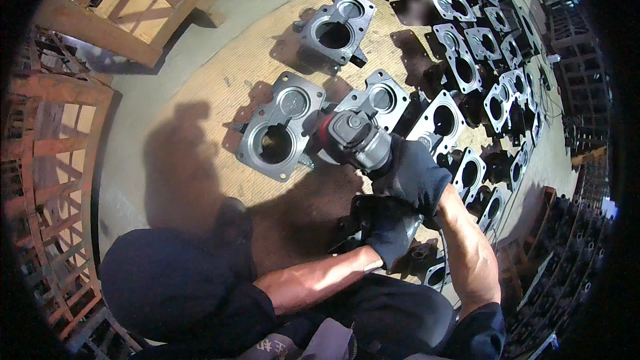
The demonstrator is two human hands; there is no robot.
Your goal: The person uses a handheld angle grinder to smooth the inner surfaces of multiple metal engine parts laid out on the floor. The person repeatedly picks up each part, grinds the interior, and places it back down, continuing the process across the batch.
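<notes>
I hold a grey and black angle grinder (363,147) in front of me, its head tilted over a grey metal casting (390,97) with round openings. Gloved in black, my right hand (417,173) is wrapped round the grinder's body just behind the head. My left hand (393,227), also in a black glove, is closed lower down, at the rear of the tool; its fingers are partly hidden. Left of the grinder's head lies another casting (293,100) with two round openings, and a third casting (350,10) sits farther off. The grinder's disc is mostly hidden.
Several more castings (457,60) stand in rows to the right. A ribbed tan sheet (220,80) lies beneath the parts. Wooden crates (100,93) line the left side. A thin cable (445,260) runs beside my right forearm. Dark stacked parts (567,260) stand at the lower right.
</notes>
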